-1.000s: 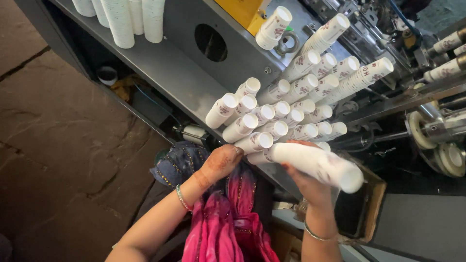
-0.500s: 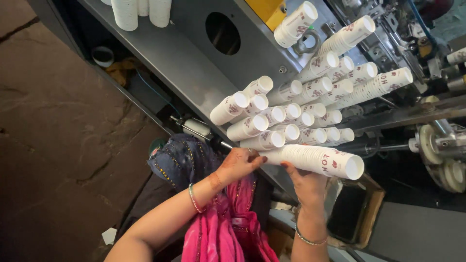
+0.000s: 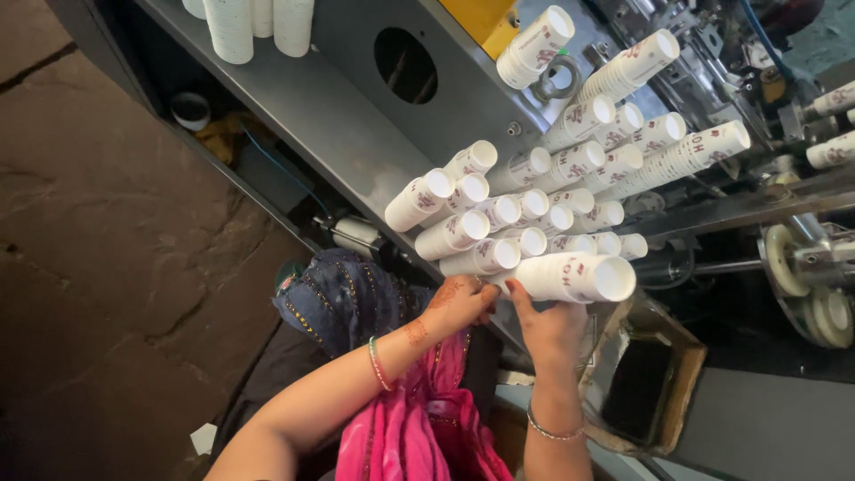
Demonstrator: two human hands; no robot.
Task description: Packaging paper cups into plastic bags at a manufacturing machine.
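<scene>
- You are looking down on a dark, cracked stone floor [image 3: 98, 267] at the left, with a grey metal machine ledge [image 3: 312, 116] running diagonally across the top.
- On that ledge at upper left stand upright stacks of white cups [image 3: 254, 22].
- Further right, the grey panel has a round hole [image 3: 405, 64], with a yellow part above it.
- Your left hand [image 3: 459, 303] sits just below the pile of stacked paper cups [image 3: 525, 214], fingers curled at the near end of the lowest stack; you cannot tell from here whether it truly grips anything.
- That pile lies on its side, many white printed stacks with open mouths facing down and right.
- Your right hand [image 3: 548, 325] is closed around the base of a long cup stack [image 3: 574, 278], which points right, lying just below the pile and touching it.
- Below right of that stack sits an open cardboard box [image 3: 659, 383].
- At far right, machine wheels [image 3: 815, 294] and more cup stacks on rails [image 3: 833, 125] show.
</scene>
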